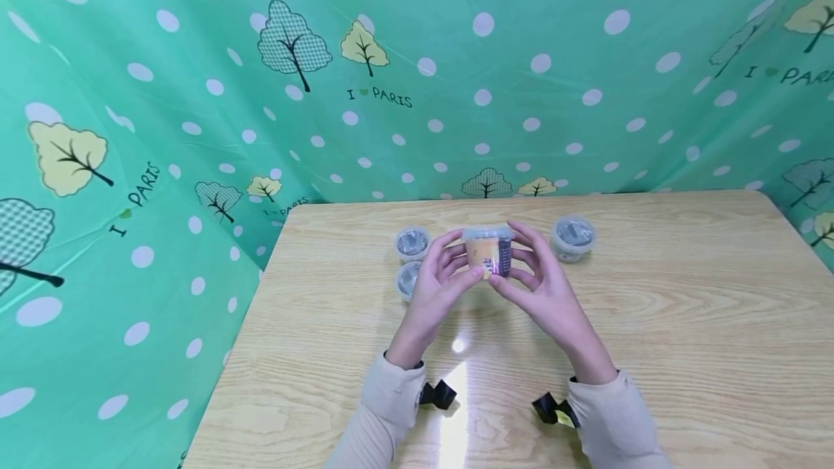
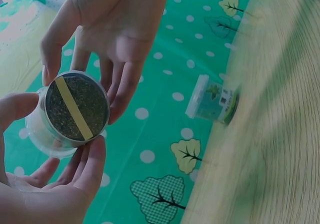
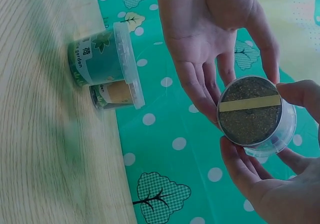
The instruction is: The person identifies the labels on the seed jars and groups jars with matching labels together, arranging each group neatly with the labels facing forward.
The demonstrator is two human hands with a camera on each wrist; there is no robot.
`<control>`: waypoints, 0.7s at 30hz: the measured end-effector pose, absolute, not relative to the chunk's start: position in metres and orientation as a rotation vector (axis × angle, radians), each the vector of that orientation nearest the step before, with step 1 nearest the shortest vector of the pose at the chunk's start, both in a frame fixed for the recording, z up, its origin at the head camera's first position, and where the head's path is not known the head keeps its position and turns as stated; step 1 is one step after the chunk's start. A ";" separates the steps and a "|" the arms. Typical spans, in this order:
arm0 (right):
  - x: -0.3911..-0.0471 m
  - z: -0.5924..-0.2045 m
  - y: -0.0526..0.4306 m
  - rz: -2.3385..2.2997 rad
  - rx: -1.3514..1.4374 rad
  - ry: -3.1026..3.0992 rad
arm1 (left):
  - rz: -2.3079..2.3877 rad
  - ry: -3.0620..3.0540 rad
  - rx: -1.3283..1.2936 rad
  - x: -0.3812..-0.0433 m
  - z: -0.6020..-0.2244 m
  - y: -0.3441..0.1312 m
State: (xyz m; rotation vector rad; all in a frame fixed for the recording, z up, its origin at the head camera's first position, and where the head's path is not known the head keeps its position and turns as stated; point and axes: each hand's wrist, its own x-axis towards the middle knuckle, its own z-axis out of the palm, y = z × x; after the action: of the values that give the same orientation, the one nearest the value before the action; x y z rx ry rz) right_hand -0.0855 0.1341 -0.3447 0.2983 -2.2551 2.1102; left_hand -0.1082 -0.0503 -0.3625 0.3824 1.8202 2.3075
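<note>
In the head view, a small lidded plastic pot [image 1: 485,248] with an orange and dark printed label is held up over the table. My left hand [image 1: 438,284] grips its left side and my right hand [image 1: 546,288] its right side, thumbs low on the near face. Both wrist views show the pot's round base, dark and grainy like soil through clear plastic, with a pale yellow strip [image 2: 74,108] across it. Just behind my left hand stand two more lidded pots, one [image 1: 413,243] farther back and one [image 1: 407,279] partly hidden by the hand.
Another lidded pot [image 1: 573,239] stands on the table behind my right hand; its label looks green in the left wrist view. A light wood-grain table [image 1: 313,339] runs back to a green dotted cloth [image 1: 456,93]. Black pieces [image 1: 438,394] show beside both cuffs.
</note>
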 end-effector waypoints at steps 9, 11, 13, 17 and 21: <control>-0.085 -0.343 0.134 2.150 0.303 -2.241 | 2.298 1.788 0.368 -0.108 -0.361 -0.051; -0.084 -0.343 0.134 2.164 0.311 -2.234 | 2.295 1.786 0.367 -0.107 -0.361 -0.051; -0.084 -0.343 0.134 2.170 0.321 -2.232 | 2.295 1.787 0.364 -0.107 -0.361 -0.051; -0.084 -0.344 0.134 2.168 0.331 -2.249 | 2.300 1.790 0.354 -0.107 -0.362 -0.050; -0.084 -0.344 0.135 2.142 0.323 -2.278 | 2.322 1.793 0.344 -0.108 -0.362 -0.050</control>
State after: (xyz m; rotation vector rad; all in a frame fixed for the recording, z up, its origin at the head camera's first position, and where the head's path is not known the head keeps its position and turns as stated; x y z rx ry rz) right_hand -0.0842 0.1350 -0.3443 0.3229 -2.2781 2.1420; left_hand -0.1078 -0.0498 -0.3622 0.3438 1.7933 2.3215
